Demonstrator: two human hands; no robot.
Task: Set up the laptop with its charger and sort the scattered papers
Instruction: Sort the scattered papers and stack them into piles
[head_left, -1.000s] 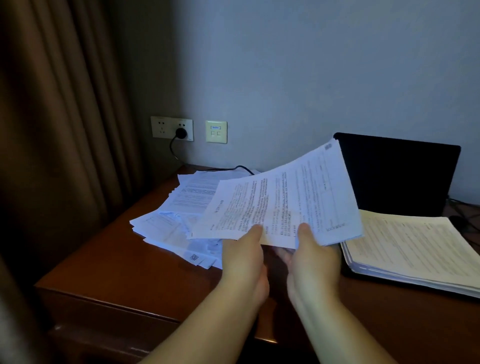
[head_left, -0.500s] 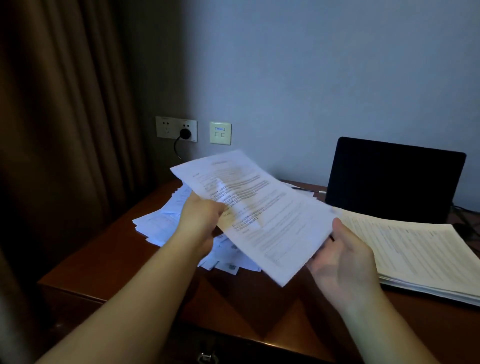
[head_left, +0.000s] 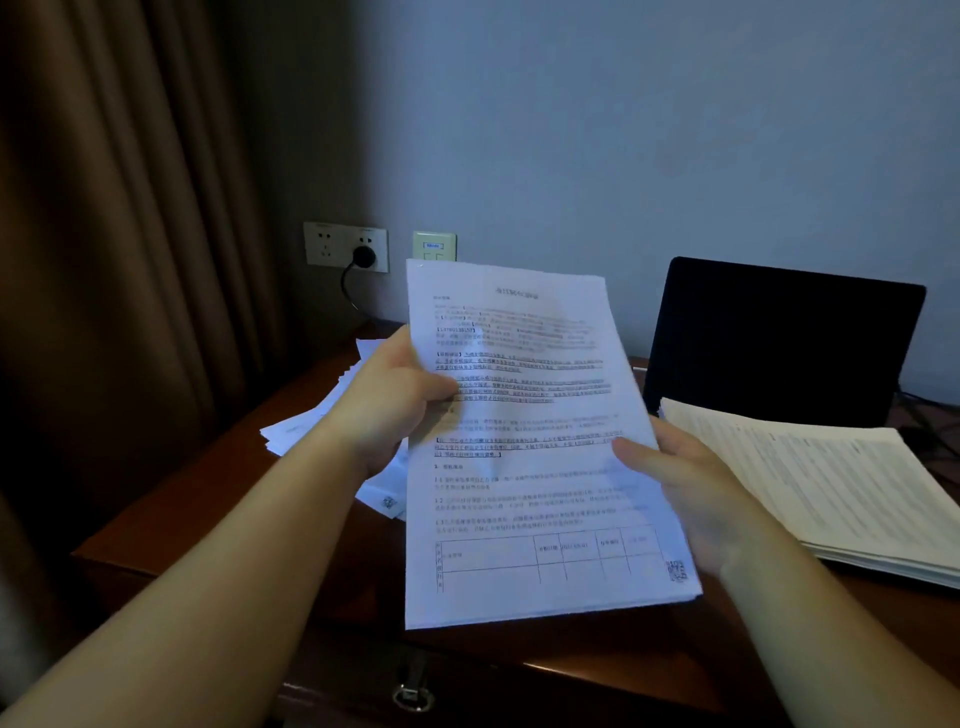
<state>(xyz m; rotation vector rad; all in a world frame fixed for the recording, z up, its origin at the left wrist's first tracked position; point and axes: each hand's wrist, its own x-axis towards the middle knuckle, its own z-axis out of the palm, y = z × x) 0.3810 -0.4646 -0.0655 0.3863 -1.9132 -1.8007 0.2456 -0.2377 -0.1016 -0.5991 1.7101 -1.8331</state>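
I hold a thin bundle of printed sheets (head_left: 524, 483) upright in front of me, above the desk. My left hand (head_left: 395, 400) grips its left edge with the thumb on the front. My right hand (head_left: 680, 478) holds the right edge, thumb across the page. Behind my left hand lies a scattered heap of papers (head_left: 306, 421). A neat thick stack of papers (head_left: 831, 493) lies at the right, in front of the open laptop (head_left: 779, 338) with its dark screen. A black charger plug (head_left: 363, 255) sits in the wall socket, its cable running down behind the sheets.
The wooden desk (head_left: 249, 499) stands against a pale wall, with a brown curtain (head_left: 114, 260) at the left. A second wall plate (head_left: 434, 247) is beside the socket. A drawer pull (head_left: 413, 693) shows below the desk's front edge.
The sheets have turned from lying tilted and slanted to upright and facing me. My left hand has shifted to the left edge, my right hand to the right edge.
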